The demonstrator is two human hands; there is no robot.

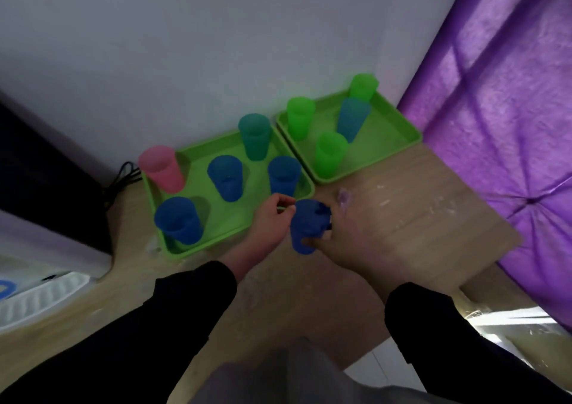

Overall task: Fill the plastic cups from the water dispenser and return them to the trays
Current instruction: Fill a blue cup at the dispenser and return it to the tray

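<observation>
Right hand (349, 242): fingers wrapped round a blue cup (301, 230), thumb on its near side low down. It is motion-blurred, so the fill level is unreadable. The cup sits over the wooden table (402, 217), just off the near right corner of the left tray (198, 248), outside the rim.

Left hand (272, 217): fingers curled in, tips at that same tray corner, right beside the held cup's rim. Can't tell whether it pinches the tray edge, touches the cup or holds nothing. Both arms wear black sleeves.

Left tray, green, has five cups standing:
- pink cup (161, 168), far left
- teal cup (254, 135), far right
- three blue ones: middle (227, 176), right (283, 176), near left (179, 219)

Right tray (387, 143), green, touches the left tray's side and holds four cups:
- three green: (299, 118), (363, 86), (329, 154)
- one pale blue cup (353, 118) between them

Both trays are pushed up to the white wall (216, 47). Black cables (123, 177) run left of the pink cup. Purple padded fabric (495, 124) runs along the table's right edge.
</observation>
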